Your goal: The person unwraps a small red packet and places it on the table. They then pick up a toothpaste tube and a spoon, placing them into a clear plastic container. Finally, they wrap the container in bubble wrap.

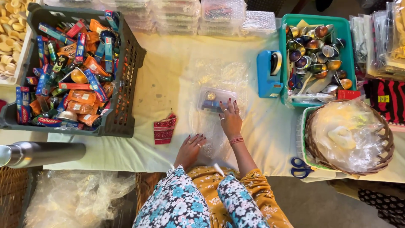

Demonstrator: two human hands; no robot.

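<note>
Head-camera view is showing me leaning over a table draped in a pale cloth (168, 84). I am resting my right hand (230, 119) flat, fingers spread and gripping nothing, on the near edge of a small clear packet (215, 100) that is lying on a sheet of bubble wrap (219, 76) near the middle of the table. The packet is holding a round gold piece and something blue. I am pressing my left hand (190, 150) palm down, fingers loosely fanned and closed on nothing, on the near part of the same bubble wrap, just beside my right wrist.

A small red patterned pouch (164, 128) is sitting on the cloth to the left of my left hand, apart from it. Beyond it, a dark plastic crate (126, 84) is brimming with toothpaste boxes, orange sachets and other small packs. To the right of the packet, a blue tape dispenser (268, 76) is standing against a teal tray (312, 19) filled with small shiny metal bowls and spoons. Nearer to me on that side, a wicker basket (320, 156) is holding crinkled clear plastic bags, and blue-handled scissors (300, 168) are lying at the table edge just beside it. Stacks of clear plastic boxes (190, 17) are lining the far edge of the table.
</note>
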